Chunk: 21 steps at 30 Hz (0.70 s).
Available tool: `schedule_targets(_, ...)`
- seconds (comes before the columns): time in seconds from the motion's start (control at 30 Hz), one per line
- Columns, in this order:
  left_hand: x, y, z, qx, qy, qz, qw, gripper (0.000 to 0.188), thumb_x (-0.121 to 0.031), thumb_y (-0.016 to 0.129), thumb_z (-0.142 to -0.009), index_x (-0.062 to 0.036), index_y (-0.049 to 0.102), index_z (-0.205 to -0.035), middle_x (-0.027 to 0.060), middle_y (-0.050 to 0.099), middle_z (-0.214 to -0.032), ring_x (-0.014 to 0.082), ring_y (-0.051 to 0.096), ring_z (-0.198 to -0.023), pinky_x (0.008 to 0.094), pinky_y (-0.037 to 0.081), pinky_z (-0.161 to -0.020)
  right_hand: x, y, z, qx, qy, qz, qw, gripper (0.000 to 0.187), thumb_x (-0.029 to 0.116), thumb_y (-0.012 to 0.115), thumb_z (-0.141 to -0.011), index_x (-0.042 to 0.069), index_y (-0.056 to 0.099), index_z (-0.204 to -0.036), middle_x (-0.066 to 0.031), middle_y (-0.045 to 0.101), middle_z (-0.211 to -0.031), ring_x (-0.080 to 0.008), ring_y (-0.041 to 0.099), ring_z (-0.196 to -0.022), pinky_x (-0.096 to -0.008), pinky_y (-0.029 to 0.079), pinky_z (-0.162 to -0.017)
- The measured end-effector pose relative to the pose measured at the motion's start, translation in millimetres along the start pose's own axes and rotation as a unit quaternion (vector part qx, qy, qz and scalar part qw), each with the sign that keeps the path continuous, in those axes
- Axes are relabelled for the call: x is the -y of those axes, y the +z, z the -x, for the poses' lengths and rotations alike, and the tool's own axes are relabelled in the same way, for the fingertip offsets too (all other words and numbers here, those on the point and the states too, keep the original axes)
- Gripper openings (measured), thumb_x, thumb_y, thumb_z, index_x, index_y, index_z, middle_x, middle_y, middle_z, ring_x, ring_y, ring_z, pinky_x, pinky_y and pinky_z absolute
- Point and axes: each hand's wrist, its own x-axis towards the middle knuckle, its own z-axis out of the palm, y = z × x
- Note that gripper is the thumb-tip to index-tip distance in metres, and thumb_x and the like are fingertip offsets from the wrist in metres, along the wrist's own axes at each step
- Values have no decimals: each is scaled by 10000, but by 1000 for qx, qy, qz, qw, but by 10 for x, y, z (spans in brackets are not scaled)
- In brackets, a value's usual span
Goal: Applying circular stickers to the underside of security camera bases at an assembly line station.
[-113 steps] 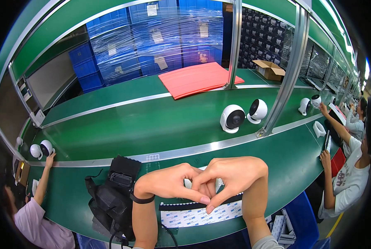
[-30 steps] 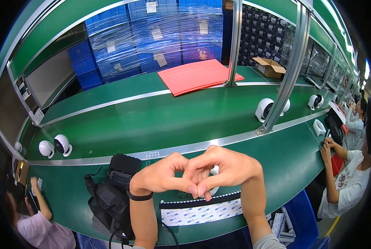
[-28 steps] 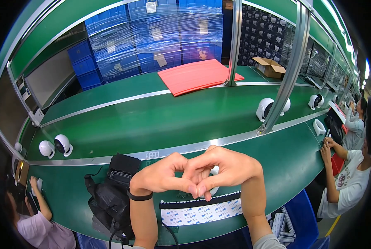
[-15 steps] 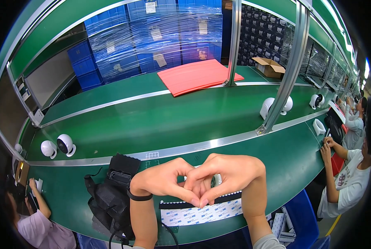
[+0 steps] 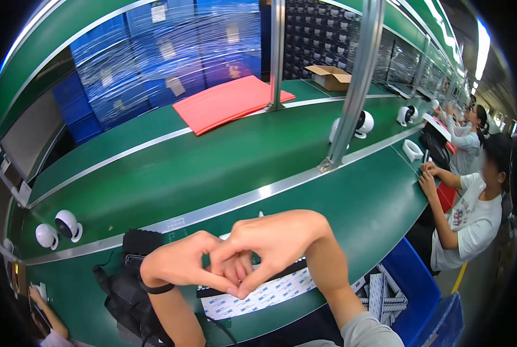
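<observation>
My left hand (image 5: pixel 180 260) and my right hand (image 5: pixel 281 234) meet in front of me above the green bench. Thumb tips touch at the bottom, and the other fingers curl inward and overlap, leaving a heart-like gap. Nothing shows between them. The left wrist wears a black band. Under the hands lies a white sheet with blue print (image 5: pixel 258 299), a black strip along its far edge, partly hidden by my fingers. A small white thing behind the hands is mostly hidden. Left of my left wrist sits a black bag (image 5: pixel 128 295).
Beyond the bench's metal rail runs a green belt with white ball-shaped cameras (image 5: pixel 67 224). Pink sheets (image 5: pixel 229 104) and an open cardboard box (image 5: pixel 329 78) lie farther back. A metal post (image 5: pixel 357 87) stands right of centre. A blue bin (image 5: pixel 417 289) stands lower right. Co-workers sit at both sides.
The view has turned to the right, so the surroundings shift left in the picture. My hands keep the same joined shape.
</observation>
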Motion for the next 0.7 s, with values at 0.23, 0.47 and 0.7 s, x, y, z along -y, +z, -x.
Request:
schedule_targets(0.23, 69, -4, 28, -61, 52, 77, 994, 188, -47, 926, -757, 13, 789, -872, 94, 798, -853, 154, 735, -781, 293, 554, -757, 34, -1, -15, -39, -15, -93, 995, 287, 186, 840, -895, -15, 727, -1066, -75, 805, -866, -127, 763, -720, -251, 579, -685)
schedule_targets(0.47, 151, 15, 0, -166, 87, 145, 972, 266, -123, 962, -716, 3, 731, -752, 63, 744, -726, 130, 685, -700, 282, 530, -711, 37, 11, -39, -116, -44, -156, 980, 237, 198, 805, -941, -6, 735, -1040, -70, 791, -841, -125, 733, -634, -251, 562, -637)
schedule_targets(0.7, 158, 88, -118, -261, 113, 161, 945, 353, -238, 957, -747, 24, 721, -767, 56, 707, -667, 138, 669, -649, 284, 519, -634, 35, -7, -47, -189, -94, -188, 959, 193, 181, 767, -971, -2, 710, -990, -53, 726, -800, -134, 718, -609, -241, 538, -600)
